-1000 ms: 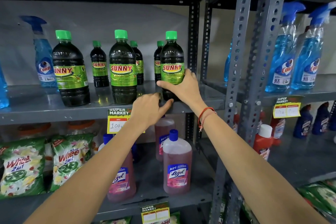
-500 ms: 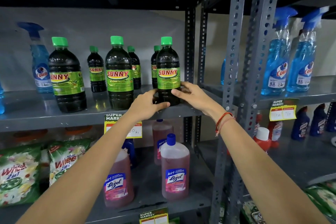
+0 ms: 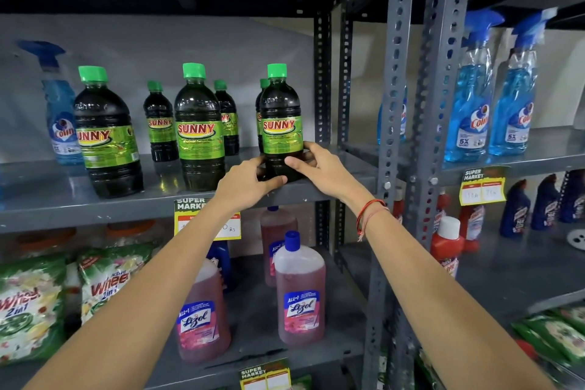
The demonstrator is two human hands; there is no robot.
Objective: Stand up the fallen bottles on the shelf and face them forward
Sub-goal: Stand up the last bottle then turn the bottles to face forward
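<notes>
Both my hands, left (image 3: 250, 182) and right (image 3: 319, 165), are now closing around the base of the bottle (image 3: 280, 123) by the post (image 3: 323, 79); it is standing, label forward, nearly done.

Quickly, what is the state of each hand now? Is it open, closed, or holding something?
Left hand: closed around the base of the right-most Sunny bottle.
Right hand: closed on the same bottle's base, from the other side.

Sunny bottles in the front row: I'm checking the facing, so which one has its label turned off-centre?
The leftmost front Sunny bottle: its label reads only "UNNY", while the middle bottle and the held bottle show "SUNNY" whole.
</notes>
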